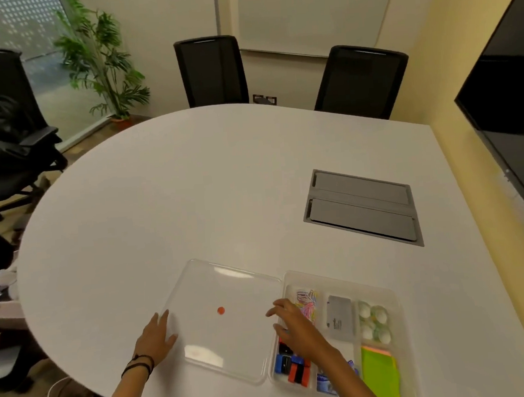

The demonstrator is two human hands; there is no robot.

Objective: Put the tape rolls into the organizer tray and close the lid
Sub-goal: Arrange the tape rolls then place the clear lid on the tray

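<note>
Both hands were open, gripping nothing: my left hand [156, 336] touched the lid [223, 322] left of the tray [395, 306]; my right hand [291, 323] hovered over the tray. I couldn't identify any tape rolls.

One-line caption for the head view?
Both hands, left and right, reach the clear lid lying open beside the organizer tray.

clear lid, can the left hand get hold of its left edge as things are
Probably yes. The left hand already lies at the clear lid's left edge, fingers on the rim, with nothing between them. The right hand hovers at the opposite side by the organizer tray.
</note>
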